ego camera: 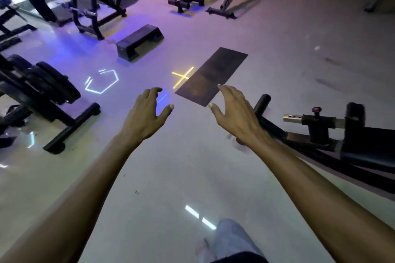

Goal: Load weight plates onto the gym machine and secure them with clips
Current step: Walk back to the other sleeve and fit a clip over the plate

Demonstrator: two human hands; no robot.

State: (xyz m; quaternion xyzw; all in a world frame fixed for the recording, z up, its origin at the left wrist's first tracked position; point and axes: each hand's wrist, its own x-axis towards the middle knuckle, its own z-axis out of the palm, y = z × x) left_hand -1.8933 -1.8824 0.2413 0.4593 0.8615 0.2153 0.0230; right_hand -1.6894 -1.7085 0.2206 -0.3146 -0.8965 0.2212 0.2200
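Both hands are held open and empty: left hand (149,111), right hand (233,111). The plates (49,83) are stacked far left, nearer the left hand.

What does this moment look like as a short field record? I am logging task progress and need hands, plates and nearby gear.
left hand: empty, fingers loosely spread, held above the floor
right hand: empty, fingers loosely spread
weight plates: black, stacked on a machine at far left, untouched
mat: dark, flat on the floor ahead
step platform: beyond the mat
clips: none visible
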